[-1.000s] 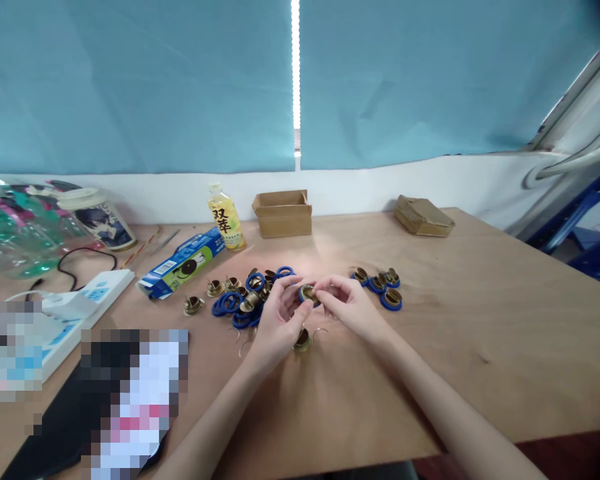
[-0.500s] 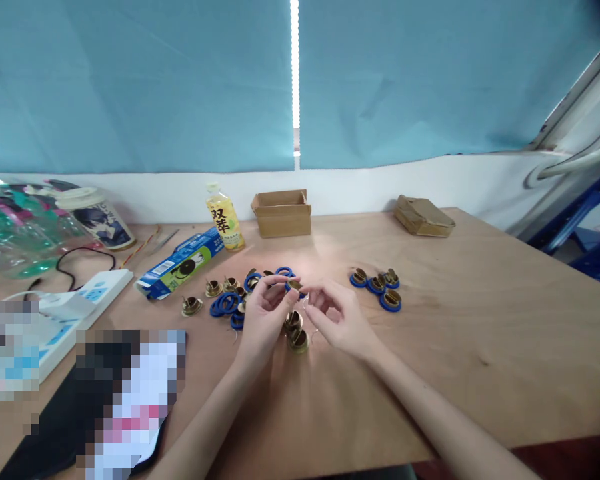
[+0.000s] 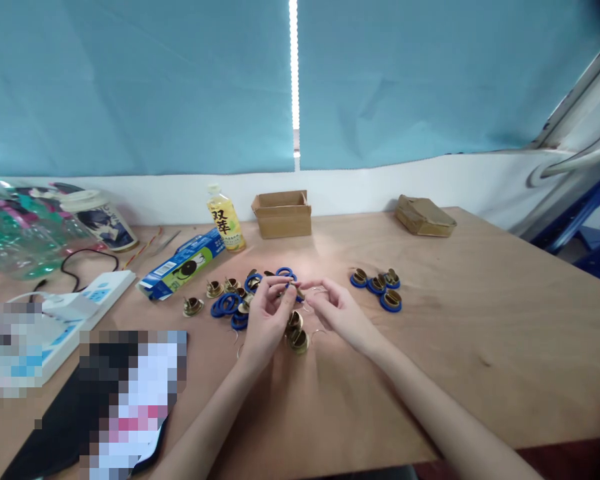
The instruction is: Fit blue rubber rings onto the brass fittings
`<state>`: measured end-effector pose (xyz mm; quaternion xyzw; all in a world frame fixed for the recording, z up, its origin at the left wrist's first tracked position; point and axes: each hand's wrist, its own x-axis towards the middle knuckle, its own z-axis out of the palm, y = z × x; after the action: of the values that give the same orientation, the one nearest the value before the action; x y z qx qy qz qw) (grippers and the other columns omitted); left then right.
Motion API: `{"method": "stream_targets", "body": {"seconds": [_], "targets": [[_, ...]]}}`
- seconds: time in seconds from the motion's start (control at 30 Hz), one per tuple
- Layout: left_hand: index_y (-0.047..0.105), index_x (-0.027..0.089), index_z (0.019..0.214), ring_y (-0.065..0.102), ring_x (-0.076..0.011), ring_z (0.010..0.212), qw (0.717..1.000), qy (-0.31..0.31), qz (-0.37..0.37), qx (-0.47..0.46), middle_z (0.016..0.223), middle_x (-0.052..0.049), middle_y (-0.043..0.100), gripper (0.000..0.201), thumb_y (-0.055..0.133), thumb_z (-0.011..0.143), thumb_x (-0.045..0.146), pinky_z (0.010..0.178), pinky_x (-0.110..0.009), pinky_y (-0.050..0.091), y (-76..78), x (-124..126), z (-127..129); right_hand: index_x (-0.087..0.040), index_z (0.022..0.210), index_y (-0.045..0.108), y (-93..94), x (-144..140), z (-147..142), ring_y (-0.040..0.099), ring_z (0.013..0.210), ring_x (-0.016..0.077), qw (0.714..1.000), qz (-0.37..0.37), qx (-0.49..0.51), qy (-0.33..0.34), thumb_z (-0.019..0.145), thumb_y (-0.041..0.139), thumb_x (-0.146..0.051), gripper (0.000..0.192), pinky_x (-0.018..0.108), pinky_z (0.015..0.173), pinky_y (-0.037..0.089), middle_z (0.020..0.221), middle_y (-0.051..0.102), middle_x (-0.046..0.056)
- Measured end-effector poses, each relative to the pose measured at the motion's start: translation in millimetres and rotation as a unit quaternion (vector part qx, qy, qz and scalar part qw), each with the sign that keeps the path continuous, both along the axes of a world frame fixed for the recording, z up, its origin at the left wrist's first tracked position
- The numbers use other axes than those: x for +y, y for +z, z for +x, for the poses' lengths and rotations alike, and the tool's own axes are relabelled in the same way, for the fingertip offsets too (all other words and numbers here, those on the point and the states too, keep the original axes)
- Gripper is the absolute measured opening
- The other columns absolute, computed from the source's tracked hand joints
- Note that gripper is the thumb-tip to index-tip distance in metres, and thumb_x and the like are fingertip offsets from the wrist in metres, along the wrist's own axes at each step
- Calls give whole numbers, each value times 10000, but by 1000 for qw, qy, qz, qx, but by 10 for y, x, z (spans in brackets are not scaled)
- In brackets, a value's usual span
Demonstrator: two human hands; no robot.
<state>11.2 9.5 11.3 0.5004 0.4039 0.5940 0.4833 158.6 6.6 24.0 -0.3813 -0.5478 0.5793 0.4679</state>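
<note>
Left hand (image 3: 269,315) pinches brass-and-blue piece (image 3: 299,296); right hand (image 3: 342,313) beside it, grip unclear.
Blue rings (image 3: 224,306) left, four ringed brass pieces (image 3: 391,301) right, on worktop (image 3: 460,320).

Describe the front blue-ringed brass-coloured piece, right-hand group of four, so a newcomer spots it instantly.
On the brown wooden table, look to the right of the bare right hand for a group of four round brass-coloured pieces, each with a blue ring. The target piece is closest to the table's front edge; its three neighbours sit farther back.
</note>
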Motion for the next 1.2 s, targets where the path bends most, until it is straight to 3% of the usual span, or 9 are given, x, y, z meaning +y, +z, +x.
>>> {"method": "stream_targets", "body": {"seconds": [0.17, 0.3, 0.47, 0.63, 0.77, 0.93, 1.07, 1.2], "targets": [[644, 184, 1013, 703, -177, 806, 1000, -12, -3, 19, 997, -68, 727, 328, 766, 783, 383, 608, -238, 538, -55, -11, 19, -204, 859, 570, -67, 87, 25, 285, 425, 75, 998, 0, -5, -60, 793, 645, -379, 201, 220, 440, 202, 504, 397, -106], [680, 170, 1052, 709, -188, 830, 1000, -11, -8, 14, 987, -80, 750, 339, 746, 800, 387, 643, -257, 556, -51, -14, 10, -197, 795, 566, -67, 63, 14, 303, 455, 77, 996, 52, -26, -63, 799, 642, -374, 192, 214, 448, 236, 510, 385, -100], [685, 179, 957, 720, -215, 898, 1000, 4, 6, -7, 933, -63, 765, 285, 790, 748, 342, 762, -305, 569, -61, 3, 3, -190, 816, 606, -108, 7, -12, 313, 454, 82, 985, 117, -112, -65, 830, 638, -307, 122, 218, 444, 238, 509, 341, -105], [702, 188, 971, 714, -200, 812, 999, 8, 19, 24, 856, -42, 756, 296, 773, 762, 384, 674, -278, 555, -18, -14, 6, -184, 838, 625, -110, -23, 17, 357, 462, 84, 962, 184, -181, -86, 843, 600, -208, 36, 219, 463, 265, 517, 360, -100], [708, 184, 1063, 718, -211, 907, 998, 16, 21, 64, 995, -71, 759, 302, 687, 854, 402, 778, -294, 562, 31, -59, 25, -174, 850, 636, -84, -31, 39, 381, 469, 85, 942, 228, -221, -111, 839, 570, -156, 69, 220, 482, 288, 524, 375, -96], [637, 205, 1201, 664, -225, 1115, 999, 19, 30, 34, 1212, -95, 692, 397, 729, 827, 301, 956, -335, 525, -42, -50, 46, -173, 865, 634, -80, -31, 48, 410, 477, 86, 929, 253, -246, -110, 823, 563, -134, 91, 216, 497, 317, 536, 399, -94], [634, 207, 1175, 678, -210, 1051, 999, 21, 32, 11, 1195, -84, 689, 415, 764, 782, 245, 889, -314, 542, -48, -45, 41, -177, 885, 647, -86, -43, 55, 434, 486, 92, 924, 267, -251, -105, 866, 566, -188, 84, 221, 504, 333, 549, 434, -82], [672, 187, 1091, 695, -179, 891, 1000, 8, 18, 14, 1028, -63, 734, 327, 765, 784, 250, 753, -263, 538, -5, -55, 16, -182, 892, 648, -94, -48, 66, 437, 478, 93, 919, 281, -256, -109, 897, 562, -224, 96, 224, 498, 334, 540, 422, -82]]}}
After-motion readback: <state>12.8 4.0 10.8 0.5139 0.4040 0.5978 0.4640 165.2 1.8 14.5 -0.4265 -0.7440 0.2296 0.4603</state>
